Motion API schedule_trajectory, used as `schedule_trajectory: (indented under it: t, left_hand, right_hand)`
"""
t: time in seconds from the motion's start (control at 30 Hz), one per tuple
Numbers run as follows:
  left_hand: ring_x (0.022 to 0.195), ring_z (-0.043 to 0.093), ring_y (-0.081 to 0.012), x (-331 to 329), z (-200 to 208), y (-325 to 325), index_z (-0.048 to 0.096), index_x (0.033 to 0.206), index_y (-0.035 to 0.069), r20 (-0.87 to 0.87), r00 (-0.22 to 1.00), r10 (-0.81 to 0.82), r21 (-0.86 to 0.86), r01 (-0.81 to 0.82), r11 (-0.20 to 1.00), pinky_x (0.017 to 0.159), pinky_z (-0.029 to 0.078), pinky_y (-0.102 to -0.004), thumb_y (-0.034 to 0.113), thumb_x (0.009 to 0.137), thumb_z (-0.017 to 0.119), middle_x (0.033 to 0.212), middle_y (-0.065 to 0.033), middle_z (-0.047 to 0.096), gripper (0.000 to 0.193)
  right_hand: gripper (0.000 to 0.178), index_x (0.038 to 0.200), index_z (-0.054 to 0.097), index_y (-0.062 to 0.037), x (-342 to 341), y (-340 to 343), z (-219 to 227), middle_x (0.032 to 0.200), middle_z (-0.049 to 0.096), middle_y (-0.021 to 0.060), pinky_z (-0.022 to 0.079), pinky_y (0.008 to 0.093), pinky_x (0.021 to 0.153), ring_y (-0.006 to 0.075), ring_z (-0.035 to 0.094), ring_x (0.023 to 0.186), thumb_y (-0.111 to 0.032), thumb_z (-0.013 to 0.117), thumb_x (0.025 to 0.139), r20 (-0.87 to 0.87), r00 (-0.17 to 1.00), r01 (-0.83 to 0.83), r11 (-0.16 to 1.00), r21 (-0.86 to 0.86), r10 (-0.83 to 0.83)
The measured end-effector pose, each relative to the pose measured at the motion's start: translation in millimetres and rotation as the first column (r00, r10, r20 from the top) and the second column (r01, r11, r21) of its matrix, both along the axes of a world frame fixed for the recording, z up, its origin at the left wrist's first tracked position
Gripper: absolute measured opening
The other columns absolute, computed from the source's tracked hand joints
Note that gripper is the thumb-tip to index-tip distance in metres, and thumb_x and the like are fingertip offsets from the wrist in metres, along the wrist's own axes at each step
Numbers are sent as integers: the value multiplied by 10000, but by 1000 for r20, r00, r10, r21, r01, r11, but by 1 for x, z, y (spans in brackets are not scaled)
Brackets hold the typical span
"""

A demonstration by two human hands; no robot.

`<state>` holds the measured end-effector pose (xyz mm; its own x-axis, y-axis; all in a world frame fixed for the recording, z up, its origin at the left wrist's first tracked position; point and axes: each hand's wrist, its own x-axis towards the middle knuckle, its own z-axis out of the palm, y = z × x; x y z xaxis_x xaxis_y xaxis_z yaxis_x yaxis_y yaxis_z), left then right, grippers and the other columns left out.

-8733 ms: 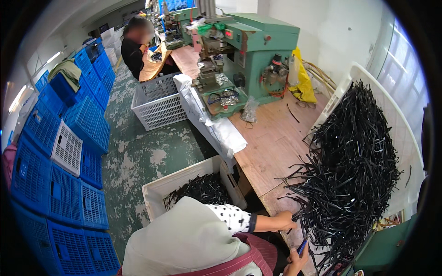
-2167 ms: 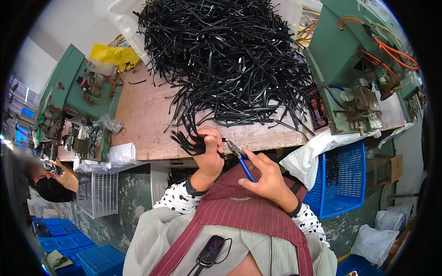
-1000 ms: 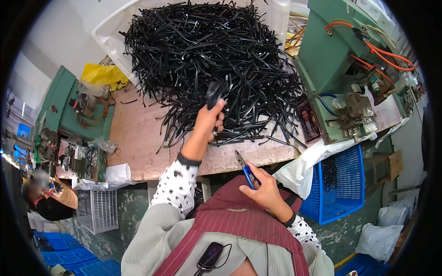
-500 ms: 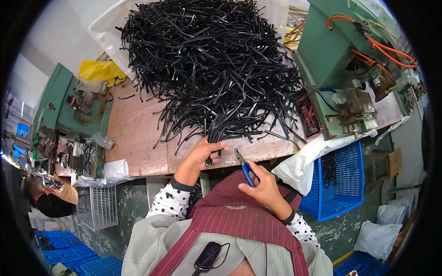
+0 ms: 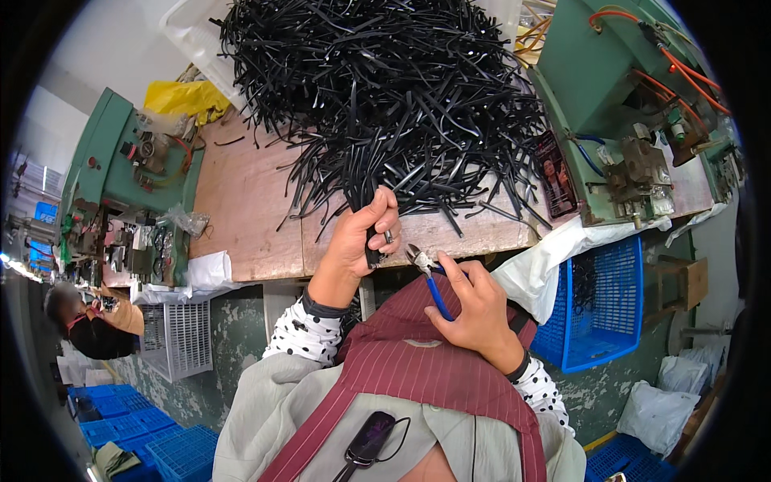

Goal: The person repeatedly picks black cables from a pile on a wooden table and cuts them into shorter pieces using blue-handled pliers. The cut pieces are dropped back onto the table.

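Observation:
My left hand (image 5: 363, 233) is closed round a bundle of slim black strips (image 5: 360, 173) that look like eyeglass temples. Their lower ends poke out below my fist, and their upper ends fan toward the pile. In my right hand (image 5: 475, 309) are blue-handled side cutters (image 5: 434, 285), jaws parted and pointing up beside the left fist. The jaws are apart from the bundle. A big heap of similar black temples (image 5: 385, 88) covers the far part of the wooden table (image 5: 249, 205), spilling from a white tray (image 5: 193, 36).
Green machines stand at the left (image 5: 92, 173) and right (image 5: 590, 72). A dark printed card (image 5: 556, 173) lies by the right one. A blue crate (image 5: 598, 321) and white plastic sheet (image 5: 530, 277) are at right. A grey crate (image 5: 181, 341) and another person (image 5: 96, 325) are at left.
My left hand has turned and drawn the bundle more upright, its fingers now wrapped round it. The cutters' jaws have opened wider, and my right index finger has lifted off the handles.

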<state>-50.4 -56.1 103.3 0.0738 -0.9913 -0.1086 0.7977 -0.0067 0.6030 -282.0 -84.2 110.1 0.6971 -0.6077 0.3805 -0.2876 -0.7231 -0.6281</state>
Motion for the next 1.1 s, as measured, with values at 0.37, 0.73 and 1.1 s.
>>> schedule_trajectory:
  t: [0.37, 0.73, 1.1]
  left_hand:
    - [437, 343, -39, -4, 3, 15, 537, 981, 97, 97, 992, -80, -40, 85, 996, 453, 344, -219, 331, 1014, 485, 628, 52, 420, 242]
    - [472, 368, -70, -50, -5, 19, 516, 933, 70, 306, 766, 566, -234, -516, 824, 454, 330, -206, 351, 957, 606, 638, -13, 455, 296]
    - [550, 444, -66, -64, -11, 25, 514, 923, 45, 477, 603, 640, -296, -575, 763, 497, 351, -213, 337, 992, 552, 732, -26, 511, 302]
  right_hand:
    - [721, 1308, 568, -96, 6, 7, 14, 928, 538, 107, 488, 359, 618, 264, 564, 774, -184, 784, 626, -96, 995, -23, 991, -134, 10]
    - [744, 1327, 559, -94, -1, 9, -1, 837, 548, 108, 510, 349, 628, 261, 603, 702, -171, 802, 628, 5, 997, -73, 985, 158, 73]
    - [729, 1345, 545, -87, -5, 9, -3, 787, 577, 103, 516, 335, 635, 240, 610, 662, -172, 795, 666, -30, 991, -107, 903, 416, 132]
